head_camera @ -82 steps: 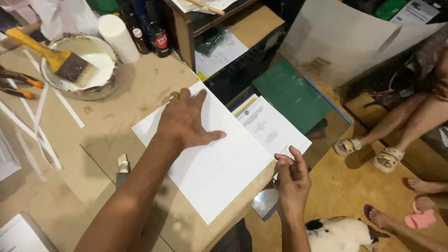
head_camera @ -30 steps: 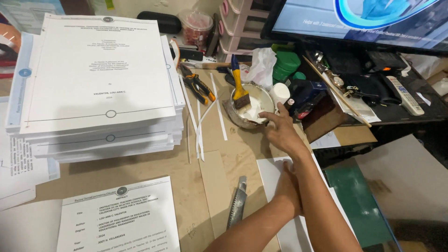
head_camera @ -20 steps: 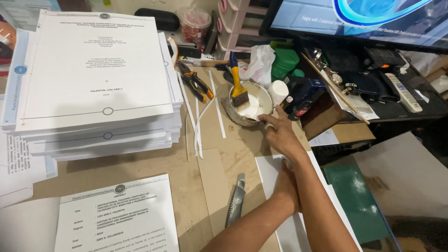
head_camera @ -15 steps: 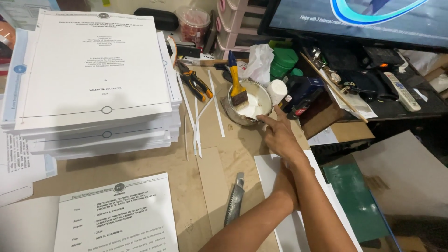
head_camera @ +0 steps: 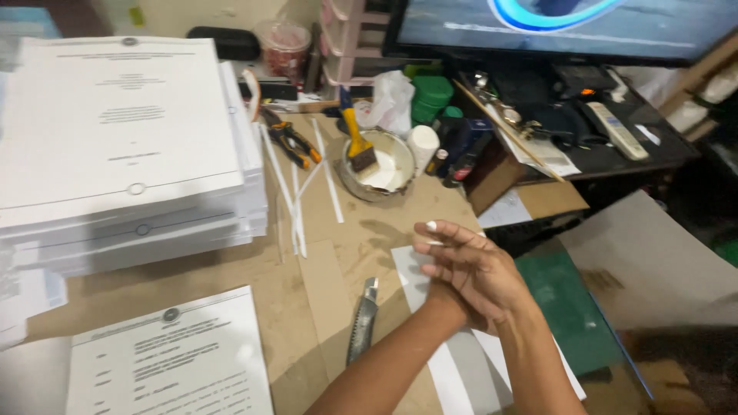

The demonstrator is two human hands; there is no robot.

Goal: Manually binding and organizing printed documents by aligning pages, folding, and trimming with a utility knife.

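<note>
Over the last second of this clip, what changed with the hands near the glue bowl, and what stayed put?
The right hand, which had reached to the rim of the bowl, has drawn back toward the body with a white dab on a fingertip. It now lies over the left hand above the white sheet. Neither hand holds anything. The brush, utility knife and paper stack stayed put.

Tabletop [head_camera: 338, 261]: tan-brown cardboard, smudged darker in places. Tall paper stack [head_camera: 123, 154]: white sheets, grey printed lines, small ring emblem. Loose sheet [head_camera: 173, 357]: white, grey text. Paper strips [head_camera: 296, 192]: white. Brush [head_camera: 357, 142]: yellow handle, dark ferrule, pale bristles. Bowl [head_camera: 380, 165]: greyish metal, white paste inside. Pliers [head_camera: 290, 140]: orange and black. Utility knife [head_camera: 363, 319]: grey metal. Board [head_camera: 573, 307]: dark green. Right hand [head_camera: 473, 265]: one fingertip dabbed white.
</note>
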